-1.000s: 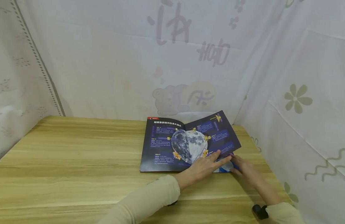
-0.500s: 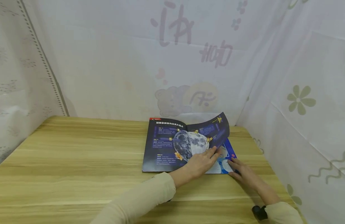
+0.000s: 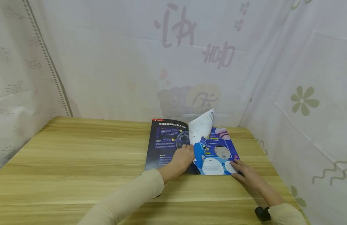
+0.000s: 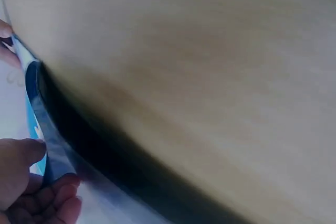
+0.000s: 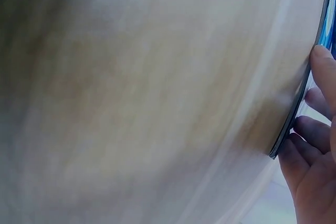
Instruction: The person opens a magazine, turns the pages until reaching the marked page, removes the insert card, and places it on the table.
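Observation:
A magazine (image 3: 218, 142) lies spread on the wooden table in the head view, with a dark moon-themed page (image 3: 157, 153) on its left side and a blue illustrated one on its right. Between them a turning page (image 3: 201, 126) stands raised and curved, its white and blue back showing. My left hand (image 3: 177, 161) pinches that page near its lower edge; the left wrist view shows the thumb (image 4: 32, 151) and curled fingers on either side of the paper. At the lower right corner, my right hand (image 3: 247, 176) rests with extended fingers on the magazine.
The wooden table (image 3: 77, 156) extends widely to the left. Pale printed cloth (image 3: 119, 62) hangs behind the table and along both sides, close to the magazine at the right. A black band (image 3: 262, 213) sits at the right wrist.
My left hand has moved left, carrying the page over from the right, so its back now shows and the blue page beneath is uncovered. The right hand has stayed at the corner.

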Available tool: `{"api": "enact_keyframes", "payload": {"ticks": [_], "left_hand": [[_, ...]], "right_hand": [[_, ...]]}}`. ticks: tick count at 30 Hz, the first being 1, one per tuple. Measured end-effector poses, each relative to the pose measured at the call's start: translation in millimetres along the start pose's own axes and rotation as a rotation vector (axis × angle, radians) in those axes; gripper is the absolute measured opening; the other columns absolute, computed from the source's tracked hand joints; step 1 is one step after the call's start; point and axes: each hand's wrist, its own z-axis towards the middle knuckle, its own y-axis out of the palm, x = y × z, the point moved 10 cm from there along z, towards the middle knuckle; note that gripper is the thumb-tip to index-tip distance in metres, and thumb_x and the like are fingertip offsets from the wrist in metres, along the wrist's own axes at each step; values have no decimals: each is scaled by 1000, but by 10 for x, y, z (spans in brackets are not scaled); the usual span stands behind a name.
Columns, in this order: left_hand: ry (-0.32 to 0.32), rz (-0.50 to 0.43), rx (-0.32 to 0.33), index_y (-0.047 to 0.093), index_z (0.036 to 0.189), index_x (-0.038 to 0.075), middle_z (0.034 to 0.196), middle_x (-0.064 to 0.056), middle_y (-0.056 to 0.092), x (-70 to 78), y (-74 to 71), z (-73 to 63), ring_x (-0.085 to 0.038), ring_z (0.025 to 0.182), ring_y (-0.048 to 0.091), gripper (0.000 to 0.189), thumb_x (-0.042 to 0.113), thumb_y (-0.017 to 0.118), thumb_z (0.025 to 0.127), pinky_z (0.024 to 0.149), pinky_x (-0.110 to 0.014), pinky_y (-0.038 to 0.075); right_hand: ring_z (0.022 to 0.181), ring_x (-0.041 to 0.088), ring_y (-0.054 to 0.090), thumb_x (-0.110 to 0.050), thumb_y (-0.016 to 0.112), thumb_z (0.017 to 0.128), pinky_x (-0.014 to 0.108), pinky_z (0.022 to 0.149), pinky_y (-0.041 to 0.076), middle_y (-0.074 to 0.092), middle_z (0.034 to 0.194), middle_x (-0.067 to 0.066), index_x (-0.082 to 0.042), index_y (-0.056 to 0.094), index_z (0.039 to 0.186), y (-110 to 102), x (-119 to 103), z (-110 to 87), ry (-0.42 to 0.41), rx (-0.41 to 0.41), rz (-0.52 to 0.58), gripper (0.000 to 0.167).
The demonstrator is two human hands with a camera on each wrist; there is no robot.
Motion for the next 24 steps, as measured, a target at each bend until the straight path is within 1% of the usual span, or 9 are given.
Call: {"api": "enact_keyframes", "payload": {"ticks": [5, 6, 10, 12, 13, 15, 17, 21, 24], "left_hand": [[0, 44, -58, 73, 95, 10, 83, -1, 62, -125, 159, -120, -14, 76, 56, 31, 38, 64, 88, 63, -25, 54], [6, 53, -82, 74, 96, 11, 82, -2, 63, -142, 191, -142, -14, 75, 56, 35, 43, 63, 87, 65, -25, 54], [23, 81, -182, 74, 100, 11, 82, -3, 63, -208, 301, -235, -16, 73, 53, 41, 48, 59, 89, 71, -25, 52], [29, 92, -214, 74, 102, 11, 83, -4, 62, -239, 329, -284, -16, 74, 50, 45, 50, 57, 89, 72, -25, 51], [27, 92, -215, 74, 102, 11, 84, -4, 62, -257, 329, -303, -17, 75, 50, 47, 52, 57, 88, 73, -25, 50], [28, 100, -200, 74, 101, 11, 85, -4, 60, -287, 311, -338, -17, 77, 48, 49, 54, 56, 88, 73, -25, 48], [37, 114, -161, 75, 96, 11, 85, -3, 57, -303, 271, -371, -17, 77, 45, 49, 56, 57, 86, 72, -26, 45], [52, 151, -40, 76, 82, 12, 83, -2, 51, -325, 152, -436, -17, 78, 42, 50, 59, 60, 83, 71, -29, 40], [59, 154, 13, 74, 81, 11, 91, -3, 52, -338, 113, -488, -18, 87, 46, 51, 60, 60, 81, 81, -33, 43]], "right_hand": [[119, 51, 46, -19, 64, 89, 61, 92, 41, 45, 133, 33, 6, 54, 128, -5, -8, -4, -5, 1, -1, 47], [119, 51, 45, -19, 64, 89, 61, 93, 41, 45, 134, 33, 6, 54, 128, -2, -4, -3, -2, -3, 1, 47], [121, 51, 44, -21, 64, 90, 61, 93, 40, 44, 135, 32, 5, 53, 129, 6, 0, -3, 10, -13, 5, 48], [120, 51, 44, -21, 64, 89, 61, 93, 40, 44, 134, 32, 4, 54, 129, 0, -3, -4, 12, -10, 5, 48], [120, 51, 44, -21, 64, 89, 61, 93, 41, 45, 134, 32, 4, 54, 128, -7, -8, -5, 10, -5, 6, 48], [120, 51, 45, -21, 64, 89, 61, 93, 41, 45, 134, 33, 4, 55, 128, -18, -17, -8, 1, 1, 8, 47], [120, 51, 45, -21, 64, 89, 60, 93, 41, 45, 134, 33, 4, 55, 128, -21, -16, -9, 1, 2, 8, 47], [120, 51, 45, -21, 64, 90, 60, 93, 41, 44, 134, 33, 4, 55, 128, -18, -9, -10, -3, -2, 6, 46], [120, 51, 45, -20, 64, 89, 61, 93, 40, 44, 134, 33, 4, 55, 128, -19, -7, -12, 1, -3, 12, 46]]}}
